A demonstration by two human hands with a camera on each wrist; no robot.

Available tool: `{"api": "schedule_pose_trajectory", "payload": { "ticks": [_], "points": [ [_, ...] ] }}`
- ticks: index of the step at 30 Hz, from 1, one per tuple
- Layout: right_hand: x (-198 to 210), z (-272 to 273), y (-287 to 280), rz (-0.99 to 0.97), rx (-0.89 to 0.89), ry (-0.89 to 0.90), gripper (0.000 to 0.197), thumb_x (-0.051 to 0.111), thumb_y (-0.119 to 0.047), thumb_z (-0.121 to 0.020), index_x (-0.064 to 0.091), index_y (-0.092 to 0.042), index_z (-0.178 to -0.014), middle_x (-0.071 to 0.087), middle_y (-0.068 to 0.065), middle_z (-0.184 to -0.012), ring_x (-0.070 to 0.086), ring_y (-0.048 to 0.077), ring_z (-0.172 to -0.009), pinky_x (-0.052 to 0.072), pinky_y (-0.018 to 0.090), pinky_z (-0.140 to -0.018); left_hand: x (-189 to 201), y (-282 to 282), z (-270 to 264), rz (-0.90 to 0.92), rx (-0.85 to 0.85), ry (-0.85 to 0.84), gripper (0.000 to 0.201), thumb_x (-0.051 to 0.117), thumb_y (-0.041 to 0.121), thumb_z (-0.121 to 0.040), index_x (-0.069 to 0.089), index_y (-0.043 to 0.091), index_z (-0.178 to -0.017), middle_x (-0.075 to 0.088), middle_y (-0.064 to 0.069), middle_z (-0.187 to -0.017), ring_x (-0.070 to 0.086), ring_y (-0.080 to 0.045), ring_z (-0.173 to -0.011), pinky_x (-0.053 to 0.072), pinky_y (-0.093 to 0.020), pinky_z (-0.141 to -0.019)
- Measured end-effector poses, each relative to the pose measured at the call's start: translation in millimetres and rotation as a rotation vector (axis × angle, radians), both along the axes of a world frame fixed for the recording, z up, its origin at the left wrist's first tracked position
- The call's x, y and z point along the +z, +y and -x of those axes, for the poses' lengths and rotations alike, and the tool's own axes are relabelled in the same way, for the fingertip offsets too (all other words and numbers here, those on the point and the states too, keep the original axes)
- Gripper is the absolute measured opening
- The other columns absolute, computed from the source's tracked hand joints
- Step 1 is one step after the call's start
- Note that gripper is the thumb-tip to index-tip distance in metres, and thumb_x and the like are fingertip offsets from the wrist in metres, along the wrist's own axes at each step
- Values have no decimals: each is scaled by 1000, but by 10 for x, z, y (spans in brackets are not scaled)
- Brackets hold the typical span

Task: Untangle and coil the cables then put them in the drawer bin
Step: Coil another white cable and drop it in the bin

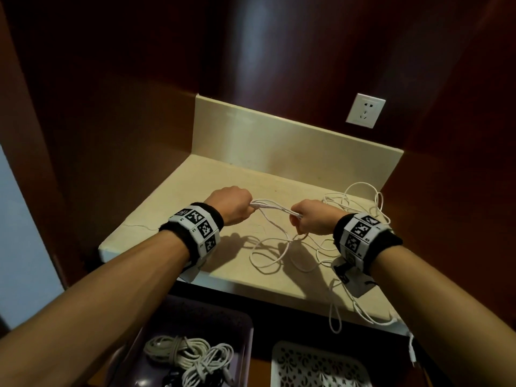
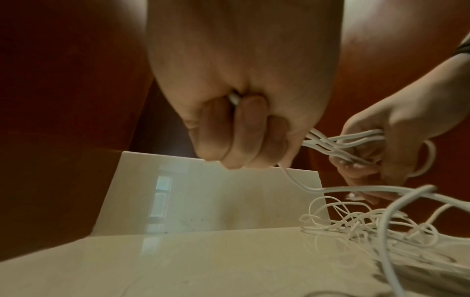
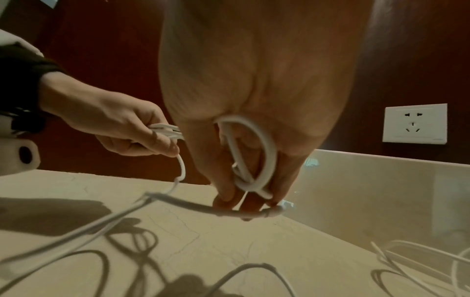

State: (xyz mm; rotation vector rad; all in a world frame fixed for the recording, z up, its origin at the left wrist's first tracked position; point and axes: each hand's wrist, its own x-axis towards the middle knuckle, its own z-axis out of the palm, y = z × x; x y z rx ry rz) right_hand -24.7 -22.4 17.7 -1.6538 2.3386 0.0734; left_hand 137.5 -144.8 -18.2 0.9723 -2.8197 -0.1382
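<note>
White cable (image 1: 272,208) bundle stretched between left hand (image 1: 233,203), right hand (image 1: 312,216)

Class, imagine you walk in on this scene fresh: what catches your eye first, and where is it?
First, the two fists at the centre: the left hand and right hand each grip one end of a bundle of white cable above the cream countertop. More loose cable sprawls at right; coiled cables lie in the purple bin below.
</note>
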Motion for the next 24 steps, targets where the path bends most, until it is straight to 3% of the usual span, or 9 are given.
{"api": "schedule_pose_trajectory", "payload": {
  "ticks": [2,4,8,11,16,18,20,22,24],
  "points": [
    [4,25,-4,44,-30,-19,22,51,1,-84,60,-19,-86,71,6,-95,64,23,-92,51,33,-80,36,31,24,-13,-20,23,37,43,45,-99,62,14,-90,56,-3,-76,53,-24,-73,36,-31,-60],
    [-17,23,-9,111,-75,-172,28,45,5,-85,60,-16,-94,72,5,-93,66,20,-87,53,33,-81,77,57,32,-18,-31,65,38,42,46,-99,60,15,-87,57,-3,-76,54,-23,-72,35,-31,-59],
    [-86,-49,17,258,-151,-629,39,37,19,-81,58,-2,-105,67,12,-87,64,20,-73,45,26,-60,140,82,14,37,-14,146,30,39,37,-100,56,16,-85,61,-8,-83,51,-26,-72,32,-32,-58],
    [-110,-68,16,355,-184,-829,27,49,16,-83,63,-2,-99,68,12,-83,65,21,-70,41,25,-57,158,115,-6,63,19,190,26,37,32,-100,58,18,-94,62,-9,-89,50,-27,-74,33,-32,-61],
    [-83,-98,-19,454,-182,-860,11,67,5,-80,65,-5,-85,64,7,-80,59,14,-68,38,27,-60,179,177,12,54,50,266,28,36,32,-101,59,15,-101,64,-12,-95,47,-27,-75,33,-33,-64],
    [-80,-110,-23,459,-171,-885,19,61,13,-79,56,-5,-75,66,16,-85,63,13,-66,42,25,-59,188,193,22,55,46,280,30,36,34,-102,59,15,-102,64,-12,-94,47,-27,-74,33,-33,-64],
    [-99,-110,-21,460,-188,-953,29,48,21,-81,47,-7,-72,68,21,-85,68,20,-69,48,24,-58,200,191,14,72,44,279,30,35,35,-102,58,15,-101,63,-11,-91,47,-27,-73,33,-32,-63],
    [-115,-112,2,434,-194,-991,26,41,19,-86,48,-5,-81,68,21,-80,67,25,-66,50,29,-59,200,174,-8,94,43,258,30,35,35,-102,58,16,-98,62,-9,-88,48,-26,-73,33,-32,-62],
    [-108,-115,48,377,-181,-934,17,42,12,-93,51,-3,-94,65,18,-75,63,22,-58,49,28,-56,177,153,-25,120,33,224,31,36,36,-102,57,16,-93,62,-8,-86,50,-26,-72,33,-31,-61]
  ]
}}
